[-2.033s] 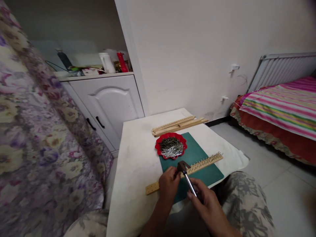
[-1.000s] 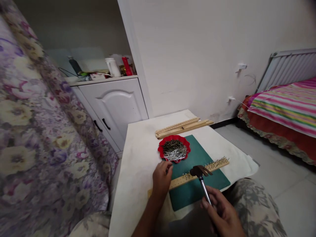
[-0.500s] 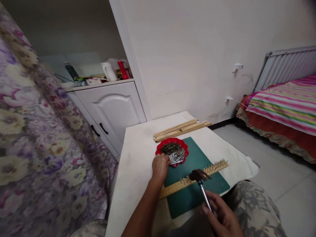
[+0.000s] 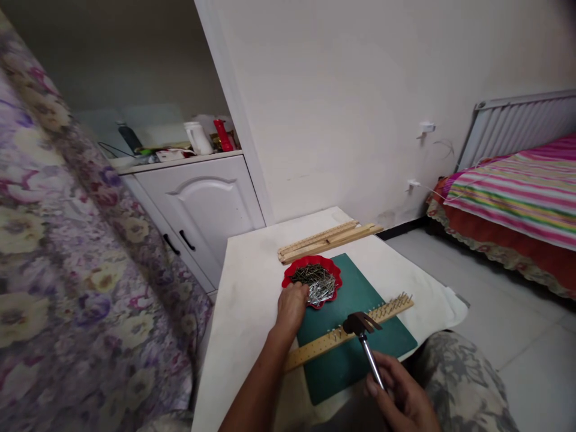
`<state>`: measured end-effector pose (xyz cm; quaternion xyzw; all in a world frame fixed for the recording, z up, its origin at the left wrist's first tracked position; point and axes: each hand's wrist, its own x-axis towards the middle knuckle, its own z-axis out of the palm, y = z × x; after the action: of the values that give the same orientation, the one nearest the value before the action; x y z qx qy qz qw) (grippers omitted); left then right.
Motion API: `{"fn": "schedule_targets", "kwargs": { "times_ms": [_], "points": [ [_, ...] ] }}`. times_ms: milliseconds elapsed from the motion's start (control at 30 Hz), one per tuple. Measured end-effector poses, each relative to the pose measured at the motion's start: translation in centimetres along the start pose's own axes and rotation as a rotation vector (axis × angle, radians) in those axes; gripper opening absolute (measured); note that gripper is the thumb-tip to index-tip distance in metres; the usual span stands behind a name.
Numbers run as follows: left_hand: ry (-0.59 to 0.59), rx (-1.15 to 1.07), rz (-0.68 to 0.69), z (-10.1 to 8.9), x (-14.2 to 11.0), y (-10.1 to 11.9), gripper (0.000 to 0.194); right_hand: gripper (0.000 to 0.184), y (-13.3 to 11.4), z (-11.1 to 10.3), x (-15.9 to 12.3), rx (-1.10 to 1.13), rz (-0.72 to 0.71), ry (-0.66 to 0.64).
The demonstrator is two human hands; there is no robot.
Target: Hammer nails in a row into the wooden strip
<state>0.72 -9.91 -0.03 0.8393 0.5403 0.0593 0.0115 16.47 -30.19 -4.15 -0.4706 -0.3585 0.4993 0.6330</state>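
Observation:
My right hand [image 4: 398, 393] is wrapped round the handle of a claw hammer [image 4: 363, 327], whose dark head hovers over or rests by a wooden strip [image 4: 315, 349]; I cannot tell which. Rows of nails [image 4: 391, 306] stand in the strip's right part, several more near the hammer head, and small holes mark its left part. My left hand [image 4: 292, 303] reaches to the near left rim of a red scalloped dish [image 4: 338, 275] full of loose nails [image 4: 317, 282]. Its fingers are bent at the nails, and their tips are hidden.
The strip and dish lie on a green mat [image 4: 324, 384] on a white table [image 4: 243, 288]. More wooden strips [image 4: 324, 241] lie at the table's back. A floral curtain [image 4: 112, 270] hangs at left, a white cabinet [image 4: 207, 210] stands behind, and a bed [image 4: 517, 192] is at right.
The view has shifted slightly, so the scene sits a little lower and further left. My left hand stays at the dish, and my right hand keeps hold of the hammer.

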Motion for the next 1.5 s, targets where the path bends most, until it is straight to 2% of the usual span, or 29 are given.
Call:
{"fn": "schedule_targets", "kwargs": {
  "times_ms": [133,300,400,467,533,633,733,867,967,1067,1133,1200,1300,1500],
  "points": [
    [0.056,-0.005,0.026,0.4,-0.4,0.0,0.022,0.038,0.2,0.6,-0.2,0.046,-0.044,0.093],
    [0.133,0.013,0.036,0.3,-1.0,-0.1,0.021,0.037,-0.2,0.6,-0.2,-0.014,-0.025,0.006],
    [0.182,-0.024,0.026,-0.2,-1.9,0.0,0.020,0.039,-0.1,0.7,-0.4,-0.002,-0.029,0.068],
    [0.222,-0.134,0.043,-0.5,-3.2,0.6,0.021,0.041,0.1,0.9,-0.4,-0.007,-0.033,0.112],
    [0.244,-0.316,0.124,-0.5,-5.1,1.7,0.021,0.041,0.1,0.9,-0.3,-0.024,-0.030,0.090],
    [0.175,-0.599,0.311,-0.1,-8.8,4.0,0.023,0.040,-0.4,0.8,-0.1,-0.044,-0.043,0.073],
    [0.104,-0.720,0.430,0.6,-11.9,5.8,0.024,0.037,-1.3,0.9,-0.2,-0.068,-0.045,0.102],
    [0.088,-0.798,0.488,1.3,-13.8,6.4,0.024,0.035,-1.8,1.2,-0.6,-0.081,-0.013,0.113],
    [0.081,-0.903,0.409,1.7,-14.3,6.4,0.020,0.038,-1.8,1.4,-1.0,-0.075,0.003,0.128],
    [0.021,-1.129,0.155,2.4,-14.6,6.7,0.008,0.042,-1.8,1.7,-1.1,-0.053,0.035,0.177],
    [-0.030,-1.334,-0.021,2.9,-14.7,7.1,0.010,0.043,-1.9,1.8,-1.2,-0.036,0.038,0.194],
    [-0.048,-1.509,-0.122,3.3,-14.8,7.6,0.013,0.042,-1.9,1.8,-1.2,-0.027,0.032,0.177],
    [-0.032,-1.635,-0.184,3.5,-14.8,8.2,0.017,0.041,-1.9,1.9,-1.2,-0.011,0.028,0.150],
    [0.033,-1.741,-0.233,4.0,-15.1,9.0,0.019,0.043,-2.2,2.1,-1.3,0.006,0.035,0.140]
  ]
}}
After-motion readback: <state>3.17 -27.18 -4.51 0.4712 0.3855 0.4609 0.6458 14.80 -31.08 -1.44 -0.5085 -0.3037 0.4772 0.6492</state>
